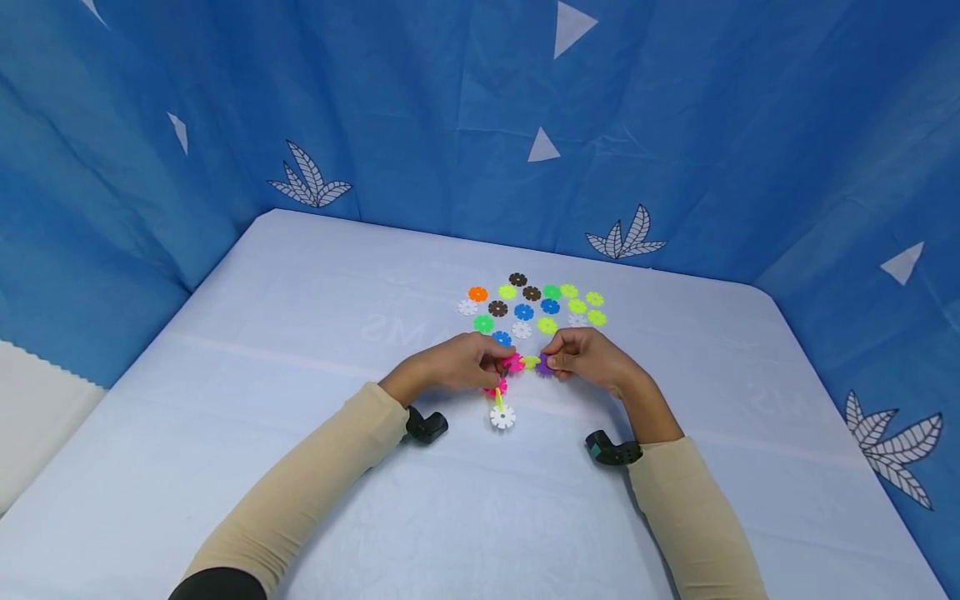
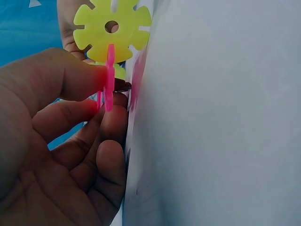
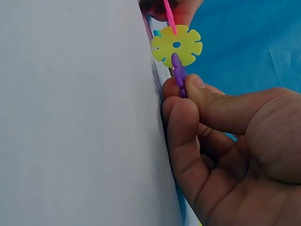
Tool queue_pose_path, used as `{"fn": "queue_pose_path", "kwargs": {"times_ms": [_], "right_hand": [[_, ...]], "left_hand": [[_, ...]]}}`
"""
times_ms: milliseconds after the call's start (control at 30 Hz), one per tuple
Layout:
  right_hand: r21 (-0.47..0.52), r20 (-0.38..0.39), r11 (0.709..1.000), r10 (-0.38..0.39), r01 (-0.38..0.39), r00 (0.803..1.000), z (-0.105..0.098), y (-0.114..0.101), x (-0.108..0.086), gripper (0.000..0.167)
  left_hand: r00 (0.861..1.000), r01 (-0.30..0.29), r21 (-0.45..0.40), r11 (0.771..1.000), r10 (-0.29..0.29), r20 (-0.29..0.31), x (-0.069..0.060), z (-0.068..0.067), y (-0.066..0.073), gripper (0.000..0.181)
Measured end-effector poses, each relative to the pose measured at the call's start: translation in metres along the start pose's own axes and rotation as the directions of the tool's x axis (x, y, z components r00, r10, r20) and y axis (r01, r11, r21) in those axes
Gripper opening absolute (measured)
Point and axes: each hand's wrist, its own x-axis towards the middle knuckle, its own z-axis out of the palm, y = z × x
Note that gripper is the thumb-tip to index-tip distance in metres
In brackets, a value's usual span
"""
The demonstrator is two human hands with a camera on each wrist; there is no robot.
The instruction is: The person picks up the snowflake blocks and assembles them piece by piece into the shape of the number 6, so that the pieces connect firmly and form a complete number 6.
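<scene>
My left hand (image 1: 471, 363) pinches a pink slotted interlocking disc (image 2: 110, 77) between thumb and fingers. It belongs to a joined chain, with a yellow disc (image 2: 94, 30) slotted into it and a white disc (image 1: 502, 417) at the near end. A dark brown piece (image 2: 123, 84) shows beside the left fingers, partly hidden. With thumb and forefinger my right hand (image 1: 591, 358) grips a purple disc (image 3: 179, 77). Its edge meets another yellow disc (image 3: 188, 49), which joins a pink disc (image 1: 514, 362) on the left; whether the purple one is fully slotted in I cannot tell.
Beyond the hands, loose discs lie flat on the white-covered table (image 1: 360, 517): an orange one (image 1: 477, 293), several yellow, brown, blue (image 1: 551, 307), green (image 1: 483, 323) and white ones. A blue patterned curtain (image 1: 450, 108) hangs behind the table.
</scene>
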Motion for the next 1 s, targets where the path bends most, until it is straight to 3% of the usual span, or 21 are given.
{"fn": "queue_pose_path", "kwargs": {"times_ms": [300,1000], "right_hand": [[-0.029,0.011,0.999,-0.025,0.026,1.000,0.0001,0.0007,-0.0005,0.006],[-0.075,-0.023,0.997,0.028,-0.029,0.999,0.0047,-0.0058,-0.0019,0.008]], "left_hand": [[1.000,0.000,-0.001,1.000,0.000,0.003,0.0002,-0.0004,-0.0004,0.052],[1.000,0.003,-0.022,1.000,-0.003,0.009,0.0000,0.0005,0.0019,0.052]]}}
